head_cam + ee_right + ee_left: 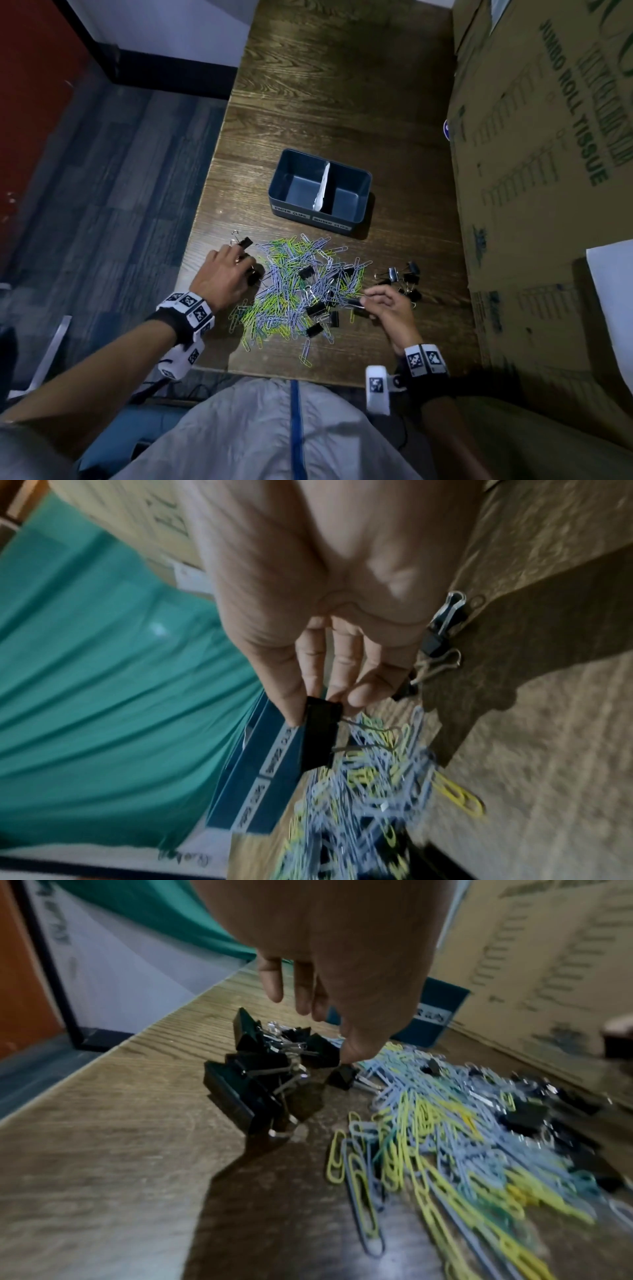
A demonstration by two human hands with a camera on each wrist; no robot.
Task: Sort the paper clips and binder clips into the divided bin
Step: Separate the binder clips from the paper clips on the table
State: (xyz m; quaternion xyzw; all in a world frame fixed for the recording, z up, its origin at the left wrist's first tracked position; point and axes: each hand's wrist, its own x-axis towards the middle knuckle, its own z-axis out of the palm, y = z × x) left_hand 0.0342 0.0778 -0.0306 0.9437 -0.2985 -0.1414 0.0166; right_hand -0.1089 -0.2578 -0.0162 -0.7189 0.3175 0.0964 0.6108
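A dark blue divided bin point(356, 205) stands mid-table, both halves empty, with a white divider point(323, 186) and front labels for paper clips and binder clips. In front of it lies a pile of yellow, blue and green paper clips point(291, 291) with black binder clips mixed in. My left hand point(245, 265) hovers over a cluster of black binder clips point(253, 1077) at the pile's left edge. Its fingers hang relaxed, and the thumb tip touches a small binder clip point(342, 1079). My right hand point(368, 298) pinches a black binder clip point(320, 737) between thumb and fingers above the pile's right side.
Another group of binder clips point(404, 277) lies right of the pile. Tall cardboard boxes point(548, 171) wall off the table's right side. The table's left edge point(205, 205) drops to the floor. Bare wood stretches behind the bin.
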